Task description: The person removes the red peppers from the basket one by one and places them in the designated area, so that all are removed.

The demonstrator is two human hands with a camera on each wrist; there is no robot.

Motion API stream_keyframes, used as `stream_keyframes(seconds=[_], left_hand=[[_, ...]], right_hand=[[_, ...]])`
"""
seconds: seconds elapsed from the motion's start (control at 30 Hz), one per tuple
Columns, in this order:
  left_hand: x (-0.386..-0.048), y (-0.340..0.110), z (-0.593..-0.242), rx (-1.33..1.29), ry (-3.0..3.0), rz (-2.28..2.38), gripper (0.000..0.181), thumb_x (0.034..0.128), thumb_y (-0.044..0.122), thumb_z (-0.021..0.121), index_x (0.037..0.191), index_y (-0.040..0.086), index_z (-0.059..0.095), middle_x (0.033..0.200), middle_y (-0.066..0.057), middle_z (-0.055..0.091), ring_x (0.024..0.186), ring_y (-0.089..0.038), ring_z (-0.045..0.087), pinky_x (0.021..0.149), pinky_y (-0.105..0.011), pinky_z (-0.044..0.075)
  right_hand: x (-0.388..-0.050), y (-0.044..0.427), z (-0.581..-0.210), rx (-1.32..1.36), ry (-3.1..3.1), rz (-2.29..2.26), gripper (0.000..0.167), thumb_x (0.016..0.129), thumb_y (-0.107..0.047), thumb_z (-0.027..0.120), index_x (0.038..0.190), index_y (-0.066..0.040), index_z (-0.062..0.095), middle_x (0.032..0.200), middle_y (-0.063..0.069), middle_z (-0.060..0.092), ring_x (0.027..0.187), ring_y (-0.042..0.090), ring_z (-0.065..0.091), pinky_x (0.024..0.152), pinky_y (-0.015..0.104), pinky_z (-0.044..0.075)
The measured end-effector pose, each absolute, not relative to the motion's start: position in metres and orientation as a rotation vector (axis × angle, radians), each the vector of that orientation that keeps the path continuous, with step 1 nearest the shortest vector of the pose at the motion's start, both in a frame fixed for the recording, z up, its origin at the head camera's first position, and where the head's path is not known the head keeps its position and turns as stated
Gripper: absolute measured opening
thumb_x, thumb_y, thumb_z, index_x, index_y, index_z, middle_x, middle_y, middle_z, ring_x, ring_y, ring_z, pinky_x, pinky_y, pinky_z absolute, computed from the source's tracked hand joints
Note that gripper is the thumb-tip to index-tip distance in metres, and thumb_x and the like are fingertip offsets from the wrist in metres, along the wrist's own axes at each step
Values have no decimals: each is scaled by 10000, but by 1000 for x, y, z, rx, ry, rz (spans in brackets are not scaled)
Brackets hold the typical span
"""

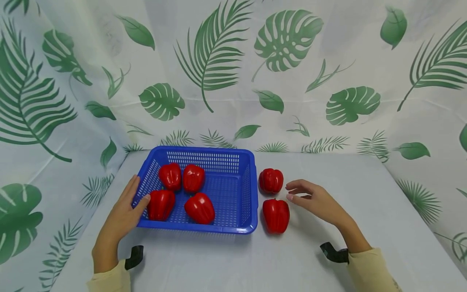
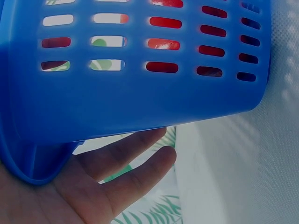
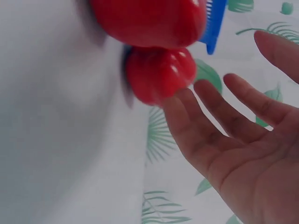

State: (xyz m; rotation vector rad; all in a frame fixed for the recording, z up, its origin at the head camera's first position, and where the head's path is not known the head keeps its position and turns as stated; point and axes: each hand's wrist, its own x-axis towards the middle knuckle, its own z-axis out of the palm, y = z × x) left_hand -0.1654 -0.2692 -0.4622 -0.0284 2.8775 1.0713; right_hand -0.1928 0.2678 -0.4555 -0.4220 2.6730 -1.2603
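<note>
My left hand (image 1: 118, 217) rests at the left side of a blue plastic basket (image 1: 253, 194), its thumb over the rim and its fingers straight along the outside. In the left wrist view, two extended fingers (image 2: 140, 182) show beside the slotted basket wall (image 2: 126, 105). Several red bell peppers (image 1: 199, 208) lie in the basket's left and middle part. Two more, a near bell pepper (image 1: 276, 216) and a far bell pepper (image 1: 271, 181), sit on the table right of it. My right hand (image 1: 317, 200) hovers just right of these two, fingers loosely bent, holding nothing.
A white-covered table (image 1: 204, 263) carries everything. Behind it and at both sides hangs a white curtain (image 1: 226, 121) printed with green leaves. A dark strap piece (image 1: 135, 257) juts from the left wrist and a similar one (image 1: 334, 253) from the right.
</note>
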Motion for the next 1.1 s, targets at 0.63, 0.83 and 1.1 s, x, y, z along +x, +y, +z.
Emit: stream_keyframes(seconds=[0.63,0.83,1.1], left_hand=[[-167,-271,-463,5,2884,1099,848,1123,417,506,1712,44,23,1780,-217,-15,1605,-508,46,1160,-796,204],[-167,-272,-463,17,2886,1101,847,1126,417,501,1710,37,20,1779,-218,-23,1604,-511,43,1164,-794,197],[-164,-270,-462,7,2877,1109,841,1126,408,505,1711,38,28,1781,-212,-21,1604,-510,44,1169,-791,187]], right_hand=[[-226,220,-410,-499,2559,-1621,700,1093,-336,618,1701,-168,315,1706,89,381,1526,373,421,1137,615,436],[-237,200,-398,-520,2518,-1664,678,1093,-372,606,1689,-178,349,1691,75,410,1525,329,431,1153,612,434],[-251,170,-380,-573,2443,-1722,676,1085,-348,614,1686,-173,359,1692,78,410,1530,309,429,1172,608,416]])
